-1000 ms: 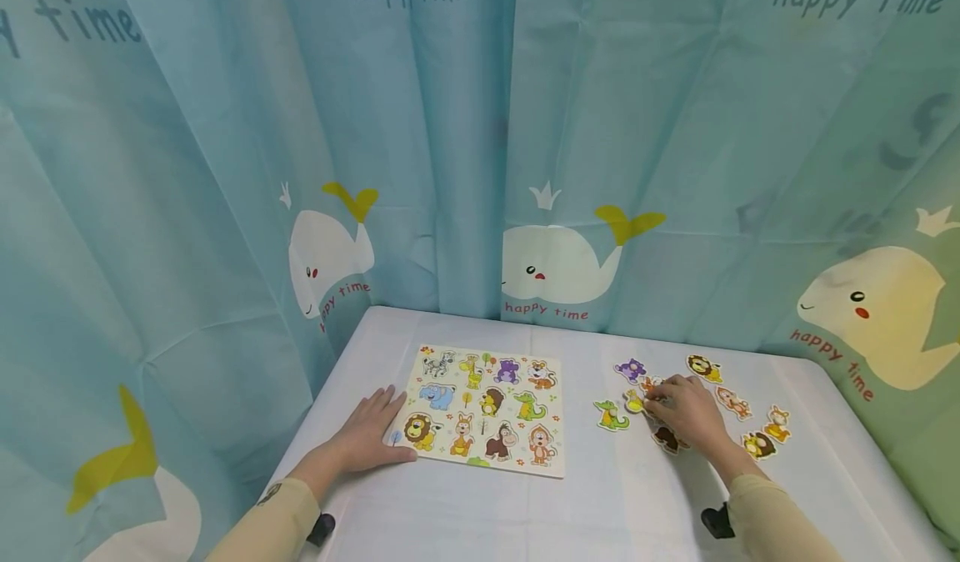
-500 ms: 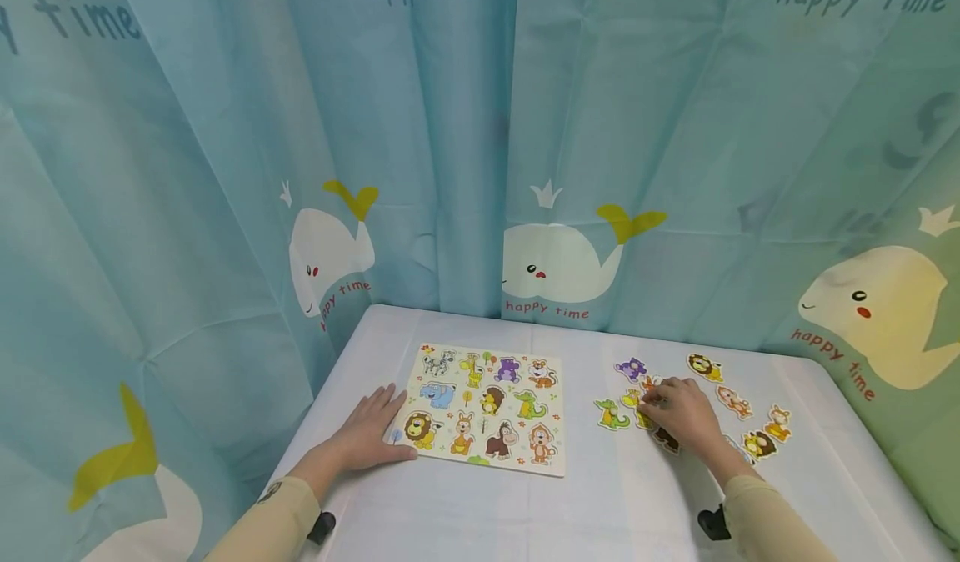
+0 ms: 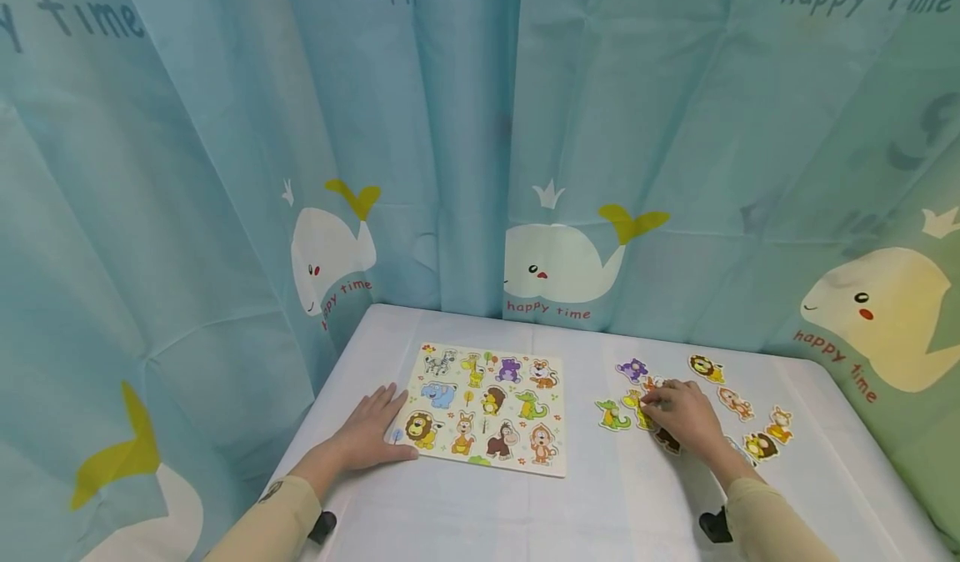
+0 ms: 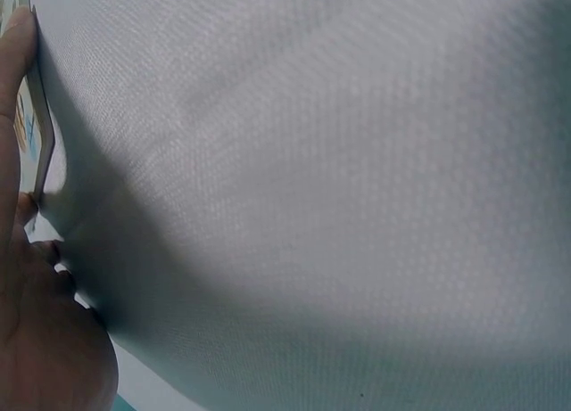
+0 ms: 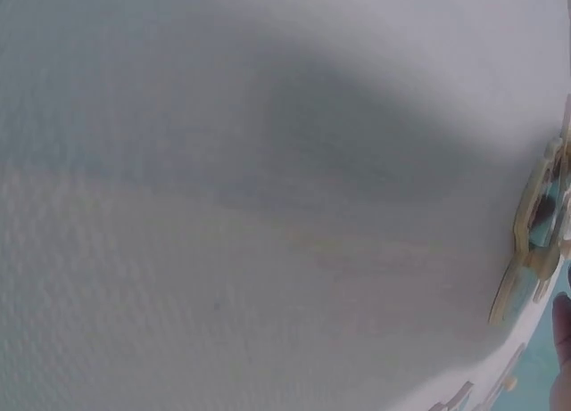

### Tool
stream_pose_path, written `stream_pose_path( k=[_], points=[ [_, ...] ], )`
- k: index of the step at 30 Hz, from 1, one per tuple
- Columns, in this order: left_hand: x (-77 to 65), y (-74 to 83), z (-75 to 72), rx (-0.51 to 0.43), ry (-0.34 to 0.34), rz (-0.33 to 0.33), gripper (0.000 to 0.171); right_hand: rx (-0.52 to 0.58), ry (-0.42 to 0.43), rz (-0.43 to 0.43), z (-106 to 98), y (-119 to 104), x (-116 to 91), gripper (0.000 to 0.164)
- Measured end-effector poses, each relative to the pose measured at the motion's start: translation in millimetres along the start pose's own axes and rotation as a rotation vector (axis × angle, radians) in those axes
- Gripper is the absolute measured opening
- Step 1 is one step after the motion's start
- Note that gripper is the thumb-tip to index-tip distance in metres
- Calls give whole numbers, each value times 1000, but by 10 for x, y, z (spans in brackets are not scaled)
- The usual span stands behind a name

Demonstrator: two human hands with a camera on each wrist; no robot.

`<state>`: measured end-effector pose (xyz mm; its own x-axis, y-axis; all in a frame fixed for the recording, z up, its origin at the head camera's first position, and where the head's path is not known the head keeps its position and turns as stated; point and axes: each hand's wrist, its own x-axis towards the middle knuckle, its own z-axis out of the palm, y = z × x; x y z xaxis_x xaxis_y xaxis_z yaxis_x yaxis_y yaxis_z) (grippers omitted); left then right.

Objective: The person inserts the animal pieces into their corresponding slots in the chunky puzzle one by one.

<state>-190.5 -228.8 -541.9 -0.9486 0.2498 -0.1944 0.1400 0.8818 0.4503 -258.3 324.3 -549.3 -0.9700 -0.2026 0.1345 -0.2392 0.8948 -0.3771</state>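
My left hand point(image 3: 367, 434) rests on the lower left edge of a flat puzzle board point(image 3: 480, 408) printed with cartoon animals, its fingers along the side and its thumb at the front edge. To the right, my right hand point(image 3: 684, 413) pinches a yellow giraffe puzzle piece point(image 3: 632, 398) low over the pile; the fingers cover part of it. Close around lie a green crocodile piece point(image 3: 613, 414), a purple hippo piece point(image 3: 632, 368) and a dark brown piece point(image 3: 667, 439) partly under the hand. In the left wrist view, the thumb point(image 4: 11, 59) touches the board's edge.
Farther right on the white-covered table point(image 3: 525, 520) lie a lion piece point(image 3: 707, 368), a monkey piece point(image 3: 734, 403), a kangaroo piece point(image 3: 780, 424) and a hedgehog piece point(image 3: 761, 446). A blue curtain point(image 3: 465, 128) hangs behind the table.
The giraffe piece has turned under my right fingers and shows more of its length. My right hand has shifted slightly left. My left hand and the board stay put.
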Motion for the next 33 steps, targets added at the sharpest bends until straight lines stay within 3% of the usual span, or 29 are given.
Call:
stream_pose_path(
  k=[7,13,33],
  points=[
    [-3,6,-1,-7,-3,4,111,10,72,-32,-100,-64,48,11],
    [-4,-3,7,-3,1,-2,112,57,104,-78,-140,-268,174,12],
    [-22,7,-2,-7,3,-2,111,125,37,-103,247,-1287,713,11]
  ],
)
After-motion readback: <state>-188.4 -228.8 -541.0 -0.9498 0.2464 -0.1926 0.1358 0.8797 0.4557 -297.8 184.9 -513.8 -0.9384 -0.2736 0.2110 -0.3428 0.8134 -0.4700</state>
